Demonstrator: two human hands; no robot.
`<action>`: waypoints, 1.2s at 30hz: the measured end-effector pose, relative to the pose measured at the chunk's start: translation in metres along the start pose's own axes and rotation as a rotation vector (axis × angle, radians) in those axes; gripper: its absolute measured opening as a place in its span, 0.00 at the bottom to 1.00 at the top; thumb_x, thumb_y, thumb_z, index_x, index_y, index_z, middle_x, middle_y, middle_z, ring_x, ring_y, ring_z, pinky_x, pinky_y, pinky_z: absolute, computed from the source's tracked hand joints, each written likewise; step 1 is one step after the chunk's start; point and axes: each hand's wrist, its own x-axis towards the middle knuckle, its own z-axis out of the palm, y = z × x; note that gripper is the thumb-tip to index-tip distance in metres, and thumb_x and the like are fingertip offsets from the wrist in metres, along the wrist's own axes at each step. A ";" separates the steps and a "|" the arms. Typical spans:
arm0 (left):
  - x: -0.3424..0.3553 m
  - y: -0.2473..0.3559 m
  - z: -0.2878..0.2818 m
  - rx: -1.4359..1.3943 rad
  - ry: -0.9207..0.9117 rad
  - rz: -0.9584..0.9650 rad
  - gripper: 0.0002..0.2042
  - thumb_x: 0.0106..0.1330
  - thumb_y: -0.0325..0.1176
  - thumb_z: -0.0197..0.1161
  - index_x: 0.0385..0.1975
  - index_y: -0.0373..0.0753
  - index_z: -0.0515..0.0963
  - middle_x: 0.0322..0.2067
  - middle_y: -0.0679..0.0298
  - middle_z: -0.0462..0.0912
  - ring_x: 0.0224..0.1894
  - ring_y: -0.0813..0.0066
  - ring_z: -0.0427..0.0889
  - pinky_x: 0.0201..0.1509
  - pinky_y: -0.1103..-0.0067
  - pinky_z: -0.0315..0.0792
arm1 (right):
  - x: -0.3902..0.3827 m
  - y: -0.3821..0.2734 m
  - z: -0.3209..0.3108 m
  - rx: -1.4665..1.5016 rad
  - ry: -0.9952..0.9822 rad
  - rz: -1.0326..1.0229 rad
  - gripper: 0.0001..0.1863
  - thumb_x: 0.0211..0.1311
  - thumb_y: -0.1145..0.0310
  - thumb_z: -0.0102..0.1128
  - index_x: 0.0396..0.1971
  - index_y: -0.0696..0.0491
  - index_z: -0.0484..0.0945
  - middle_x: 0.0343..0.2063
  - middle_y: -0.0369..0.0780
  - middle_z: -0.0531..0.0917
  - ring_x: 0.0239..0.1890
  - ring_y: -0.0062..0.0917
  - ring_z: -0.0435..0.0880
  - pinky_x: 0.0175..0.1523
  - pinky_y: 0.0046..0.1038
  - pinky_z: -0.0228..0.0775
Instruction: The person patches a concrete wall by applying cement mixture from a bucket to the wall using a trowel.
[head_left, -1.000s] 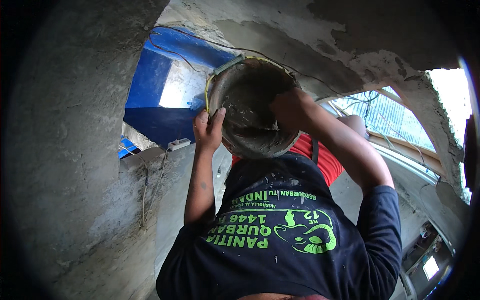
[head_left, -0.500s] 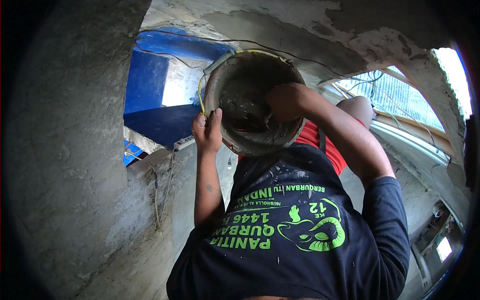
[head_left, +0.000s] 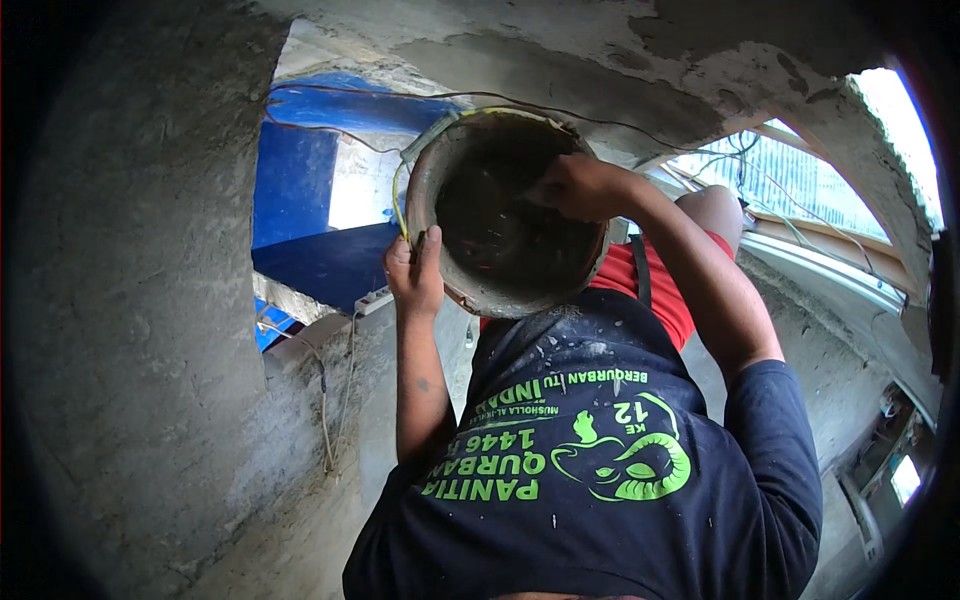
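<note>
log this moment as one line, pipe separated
left hand: gripping bucket rim | right hand: over bucket opening, hold unclear | bucket: grey-coated inside, opening toward camera | power strip: left of left hand

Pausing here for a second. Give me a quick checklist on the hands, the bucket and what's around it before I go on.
1. Left hand gripping the bucket rim: ok, thumb over the edge.
2. Right hand at the bucket's opening: ok, fingers curled.
3. Tool in right hand: cannot tell, the grip is hidden.
4. Handle off the opening: ok, along the rim.
5. Cable free of the bucket: cannot tell, it passes close by the top edge.
</note>
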 end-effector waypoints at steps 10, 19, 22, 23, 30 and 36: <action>-0.012 -0.007 -0.008 0.012 -0.003 -0.032 0.14 0.69 0.39 0.63 0.27 0.32 0.78 0.23 0.67 0.80 0.27 0.81 0.72 0.33 0.77 0.68 | -0.019 -0.058 0.042 -0.505 -0.105 -0.129 0.10 0.53 0.70 0.56 0.25 0.57 0.85 0.29 0.50 0.86 0.35 0.44 0.88 0.42 0.43 0.81; -0.008 -0.013 -0.026 0.050 0.064 -0.081 0.21 0.71 0.46 0.60 0.24 0.33 0.72 0.18 0.71 0.71 0.25 0.83 0.67 0.28 0.76 0.62 | 0.019 -0.047 -0.018 -0.072 -0.512 0.072 0.15 0.69 0.58 0.56 0.38 0.54 0.86 0.22 0.40 0.84 0.24 0.25 0.82 0.31 0.32 0.74; 0.007 -0.026 -0.018 0.139 -0.035 -0.163 0.25 0.72 0.52 0.56 0.27 0.31 0.74 0.21 0.62 0.74 0.27 0.73 0.73 0.33 0.70 0.67 | 0.016 0.036 -0.033 0.064 -0.527 -0.162 0.15 0.64 0.60 0.58 0.40 0.55 0.85 0.22 0.35 0.82 0.20 0.20 0.77 0.24 0.28 0.72; -0.002 -0.060 -0.029 0.242 0.067 -0.121 0.25 0.73 0.52 0.55 0.29 0.31 0.75 0.21 0.62 0.76 0.28 0.73 0.73 0.34 0.69 0.67 | 0.011 0.018 -0.045 0.180 -0.538 -0.091 0.16 0.63 0.59 0.59 0.41 0.54 0.85 0.23 0.34 0.82 0.22 0.19 0.77 0.26 0.27 0.71; -0.013 -0.055 -0.021 0.060 0.213 -0.142 0.24 0.70 0.51 0.56 0.38 0.30 0.80 0.32 0.44 0.83 0.41 0.55 0.85 0.44 0.62 0.72 | -0.058 -0.045 -0.081 0.770 -0.176 -0.124 0.21 0.63 0.62 0.63 0.51 0.61 0.80 0.33 0.39 0.84 0.29 0.22 0.80 0.32 0.26 0.72; 0.003 -0.066 -0.022 0.128 0.112 -0.199 0.27 0.70 0.56 0.54 0.31 0.31 0.79 0.26 0.44 0.81 0.33 0.52 0.85 0.37 0.60 0.71 | -0.038 -0.166 -0.116 0.993 0.055 -0.425 0.24 0.63 0.60 0.61 0.53 0.61 0.75 0.24 0.37 0.75 0.20 0.21 0.72 0.22 0.24 0.62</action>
